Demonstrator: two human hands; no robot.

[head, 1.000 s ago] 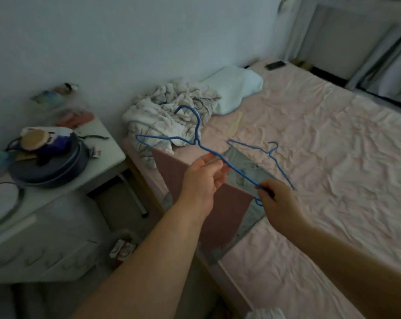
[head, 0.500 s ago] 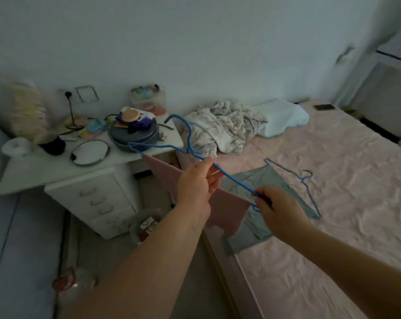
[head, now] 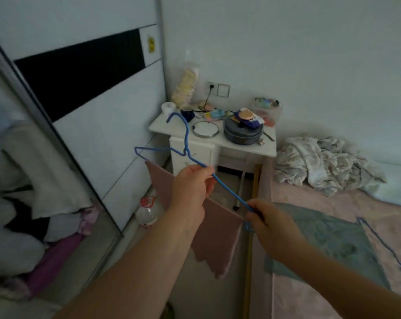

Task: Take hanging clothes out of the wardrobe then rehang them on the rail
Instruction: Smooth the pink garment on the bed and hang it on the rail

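Showing a garment in transit between bed and wardrobe: the open wardrobe (head: pixel 22 203), with pale and purple clothes bunched inside, is lying at the far left, beyond the knuckles of the left hand (head: pixel 190 187). No rail is appearing in view, so rehanging is judged not yet done.

The left hand is pinching the upper wire of the blue wire hanger (head: pixel 185 155), thumb and fingers curled round it just below the neck. The hook is rising above and beyond those fingertips and is curving toward the wardrobe side. The pink garment (head: pixel 208 229) is draping over the hanger's lower bar and is falling beneath both hands, clear of the floor.

The right hand (head: pixel 270 223) is gripping the hanger's near shoulder, fingers clenched round the wire. The hanger's long axis is therefore running from the far left tip, past the left fingers, down and rightward to the right fist, tilted with the left end higher.

Beyond the fingertips, the white nightstand (head: pixel 270 150) is carrying a cluttered load. To the right of the right wrist, a grey-green garment (head: pixel 321 240) and a second blue hanger (head: pixel 379 240) are lying on the pink bed (head: pixel 310 295); these are judged still awaiting hanging, so at least one further piece is remaining.
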